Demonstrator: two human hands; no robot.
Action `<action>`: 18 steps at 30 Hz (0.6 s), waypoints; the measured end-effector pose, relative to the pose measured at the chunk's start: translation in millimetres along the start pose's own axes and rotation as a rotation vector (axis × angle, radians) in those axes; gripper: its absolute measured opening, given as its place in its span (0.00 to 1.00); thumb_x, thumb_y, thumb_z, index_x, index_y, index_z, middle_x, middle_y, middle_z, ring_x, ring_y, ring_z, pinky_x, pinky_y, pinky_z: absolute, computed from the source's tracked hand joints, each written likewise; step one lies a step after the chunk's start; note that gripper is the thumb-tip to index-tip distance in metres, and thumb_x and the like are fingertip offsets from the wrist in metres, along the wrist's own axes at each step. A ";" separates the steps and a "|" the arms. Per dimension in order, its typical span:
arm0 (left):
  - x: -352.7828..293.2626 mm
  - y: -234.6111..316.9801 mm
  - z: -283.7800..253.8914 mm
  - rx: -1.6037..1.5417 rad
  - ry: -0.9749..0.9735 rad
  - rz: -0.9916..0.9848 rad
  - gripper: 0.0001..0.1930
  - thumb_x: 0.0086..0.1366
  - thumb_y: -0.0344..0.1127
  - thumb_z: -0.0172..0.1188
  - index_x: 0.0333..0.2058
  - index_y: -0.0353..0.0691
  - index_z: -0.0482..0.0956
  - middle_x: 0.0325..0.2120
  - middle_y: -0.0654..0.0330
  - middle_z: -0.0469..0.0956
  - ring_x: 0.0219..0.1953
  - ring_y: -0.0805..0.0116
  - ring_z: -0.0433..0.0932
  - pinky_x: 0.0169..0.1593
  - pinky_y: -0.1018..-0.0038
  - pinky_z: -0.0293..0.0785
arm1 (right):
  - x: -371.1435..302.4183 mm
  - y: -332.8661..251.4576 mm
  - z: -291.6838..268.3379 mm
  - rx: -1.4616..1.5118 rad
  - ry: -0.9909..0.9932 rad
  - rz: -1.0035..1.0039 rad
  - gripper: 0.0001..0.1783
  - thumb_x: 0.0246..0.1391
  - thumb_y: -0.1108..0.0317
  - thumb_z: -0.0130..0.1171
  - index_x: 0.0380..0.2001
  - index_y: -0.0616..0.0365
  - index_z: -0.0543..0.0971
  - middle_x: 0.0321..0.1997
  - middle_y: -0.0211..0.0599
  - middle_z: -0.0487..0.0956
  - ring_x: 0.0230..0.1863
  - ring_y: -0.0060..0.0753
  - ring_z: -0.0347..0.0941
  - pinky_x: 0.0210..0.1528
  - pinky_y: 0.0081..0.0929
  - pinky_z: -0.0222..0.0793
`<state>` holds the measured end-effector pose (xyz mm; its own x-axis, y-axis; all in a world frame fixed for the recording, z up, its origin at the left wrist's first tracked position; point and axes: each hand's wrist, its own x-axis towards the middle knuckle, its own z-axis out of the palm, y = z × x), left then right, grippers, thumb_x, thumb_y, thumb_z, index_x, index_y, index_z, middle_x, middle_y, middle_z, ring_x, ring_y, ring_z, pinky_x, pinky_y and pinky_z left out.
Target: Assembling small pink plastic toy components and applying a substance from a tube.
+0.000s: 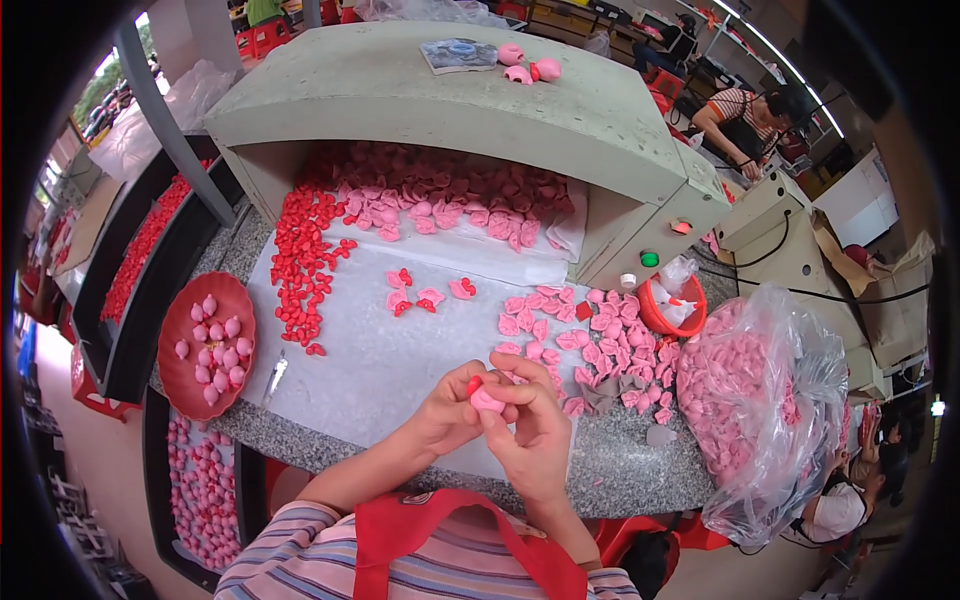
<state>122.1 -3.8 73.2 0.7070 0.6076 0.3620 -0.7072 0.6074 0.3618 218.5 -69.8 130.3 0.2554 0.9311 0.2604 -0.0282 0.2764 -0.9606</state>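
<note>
L hand (447, 412) + R hand (533, 425) — pinching pink pc (488, 401) w/ red bit (474, 384).

I could pass left across the white sheet (360, 370); rightward, pink pieces (509, 326) and a plastic bag (760, 400) obstruct me; the dim hood (420, 95) seems crowded within.

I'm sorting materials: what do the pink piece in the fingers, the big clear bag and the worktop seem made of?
Pink piece: smooth, evenly coloured, perhaps moulded plastic or rubber.
Clear bag: thin plastic film, given its crinkles, glossy highlights and transparency.
Worktop: grey speckles suggest granite, possibly imitation; finish unclear.
</note>
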 end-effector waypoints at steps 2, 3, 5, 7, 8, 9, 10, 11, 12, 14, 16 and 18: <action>0.5 0.6 2.4 -0.132 0.154 -0.083 0.17 0.50 0.32 0.64 0.39 0.40 0.71 0.35 0.57 0.75 0.40 0.64 0.75 0.46 0.72 0.72 | 2.1 -10.5 4.7 -0.050 -0.018 -0.040 0.16 0.37 0.85 0.55 0.35 0.62 0.72 0.50 0.43 0.65 0.52 0.34 0.62 0.52 0.28 0.59; 1.4 1.9 4.1 -0.127 0.150 -0.080 0.17 0.50 0.32 0.64 0.39 0.40 0.71 0.35 0.57 0.75 0.40 0.64 0.75 0.46 0.72 0.72 | 3.0 -15.1 6.8 -0.101 -0.033 -0.075 0.19 0.38 0.87 0.52 0.37 0.63 0.71 0.51 0.43 0.63 0.52 0.33 0.62 0.54 0.28 0.58; 4.2 3.3 7.7 -0.116 0.079 -0.086 0.18 0.49 0.32 0.65 0.40 0.41 0.70 0.33 0.58 0.76 0.38 0.67 0.77 0.47 0.73 0.72 | 1.6 -18.4 8.1 -0.094 -0.011 -0.089 0.19 0.38 0.85 0.54 0.38 0.62 0.71 0.50 0.42 0.65 0.51 0.33 0.63 0.50 0.26 0.60; 6.1 3.9 12.3 -0.123 0.059 -0.071 0.18 0.49 0.32 0.65 0.39 0.41 0.70 0.34 0.58 0.76 0.38 0.67 0.76 0.47 0.73 0.72 | 1.9 -21.5 7.9 -0.085 0.010 -0.103 0.20 0.37 0.82 0.57 0.39 0.61 0.72 0.49 0.40 0.67 0.50 0.33 0.64 0.47 0.25 0.61; 6.7 4.3 15.0 -0.133 0.043 -0.056 0.18 0.49 0.31 0.64 0.39 0.41 0.70 0.34 0.57 0.76 0.39 0.67 0.76 0.47 0.73 0.72 | 2.5 -23.2 7.1 -0.096 -0.004 -0.118 0.19 0.37 0.82 0.57 0.39 0.61 0.72 0.49 0.40 0.67 0.50 0.33 0.64 0.47 0.24 0.61; 7.2 5.2 17.7 -0.128 0.039 -0.056 0.18 0.49 0.31 0.64 0.39 0.41 0.70 0.34 0.57 0.76 0.39 0.67 0.76 0.47 0.73 0.72 | 3.0 -25.4 6.8 -0.107 -0.017 -0.133 0.19 0.38 0.82 0.57 0.38 0.61 0.72 0.48 0.40 0.67 0.50 0.33 0.63 0.47 0.24 0.61; 7.2 5.2 19.9 -0.125 0.025 -0.048 0.18 0.49 0.31 0.64 0.39 0.41 0.70 0.34 0.57 0.76 0.39 0.67 0.76 0.47 0.73 0.72 | 2.5 -27.3 6.7 -0.106 -0.016 -0.136 0.19 0.38 0.82 0.57 0.38 0.61 0.72 0.48 0.40 0.67 0.50 0.33 0.63 0.47 0.24 0.61; 7.4 5.2 22.0 -0.123 0.011 -0.040 0.18 0.50 0.31 0.64 0.39 0.41 0.70 0.34 0.57 0.76 0.39 0.67 0.76 0.47 0.73 0.72 | 2.1 -29.2 6.6 -0.107 -0.018 -0.138 0.19 0.38 0.82 0.56 0.38 0.61 0.72 0.48 0.41 0.68 0.50 0.33 0.64 0.47 0.24 0.61; 7.4 5.7 24.9 -0.120 0.009 -0.042 0.18 0.50 0.31 0.64 0.39 0.41 0.70 0.34 0.57 0.76 0.39 0.67 0.76 0.47 0.73 0.72 | 1.7 -31.0 6.3 -0.108 -0.020 -0.139 0.18 0.38 0.82 0.56 0.38 0.61 0.72 0.48 0.41 0.68 0.50 0.33 0.64 0.46 0.23 0.62; 7.5 7.4 31.8 -0.110 0.071 -0.082 0.17 0.50 0.31 0.64 0.38 0.41 0.70 0.34 0.57 0.76 0.38 0.68 0.76 0.46 0.74 0.72 | 1.2 -33.6 4.7 -0.125 -0.009 -0.154 0.18 0.39 0.82 0.56 0.38 0.61 0.73 0.48 0.41 0.68 0.49 0.32 0.65 0.46 0.23 0.62; 10.9 6.7 36.2 -0.060 0.073 -0.077 0.17 0.50 0.31 0.64 0.39 0.41 0.70 0.35 0.57 0.75 0.39 0.68 0.75 0.46 0.73 0.71 | 1.4 -37.2 2.0 -0.145 0.008 -0.169 0.17 0.40 0.82 0.55 0.38 0.61 0.73 0.48 0.41 0.68 0.48 0.32 0.65 0.45 0.23 0.62; 14.8 5.7 42.3 -0.012 0.071 -0.076 0.16 0.51 0.31 0.63 0.39 0.40 0.70 0.36 0.57 0.75 0.40 0.67 0.75 0.47 0.72 0.70 | 2.1 -42.7 -2.4 -0.124 0.038 -0.143 0.16 0.41 0.82 0.55 0.38 0.62 0.73 0.48 0.42 0.68 0.48 0.32 0.66 0.47 0.24 0.63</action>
<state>128.5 -13.0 116.9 0.7573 0.5938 0.2719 -0.6517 0.6591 0.3755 222.6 -80.2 171.6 0.2846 0.8741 0.3936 0.1293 0.3718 -0.9192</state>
